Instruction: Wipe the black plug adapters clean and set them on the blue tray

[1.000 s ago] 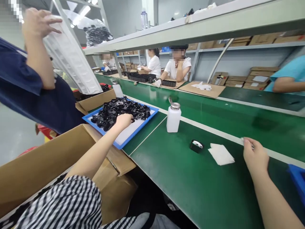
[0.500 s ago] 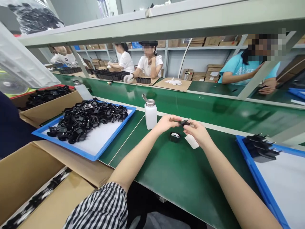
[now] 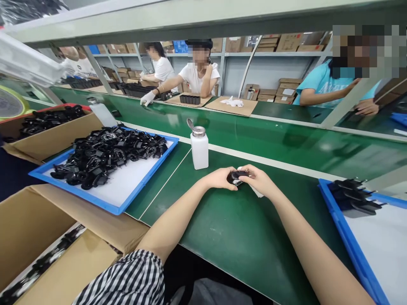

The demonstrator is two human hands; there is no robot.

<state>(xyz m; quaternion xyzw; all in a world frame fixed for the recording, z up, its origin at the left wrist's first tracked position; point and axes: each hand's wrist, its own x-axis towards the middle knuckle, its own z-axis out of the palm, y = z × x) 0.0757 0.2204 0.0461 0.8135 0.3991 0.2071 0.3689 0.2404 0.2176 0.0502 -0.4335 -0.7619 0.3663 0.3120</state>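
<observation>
My left hand grips a small black piece with a light inner face, just above the green bench. Closed on a black plug part, my right hand holds it against the top of that piece, so the two parts touch. Part of a white cloth or paper shows under my right hand. A white bottle with a metal cap stands upright left of and behind my hands.
At left, a blue tray holds a heap of black plug parts, with cardboard boxes beside it. A blue-edged tray at right carries several black adapters. Co-workers sit across the bench beyond a shelf frame.
Both hands have come down and toward me. The black piece that stood on the bench is now in my left hand, with the plug part brought onto it. A co-worker's gloved hand moved left.
</observation>
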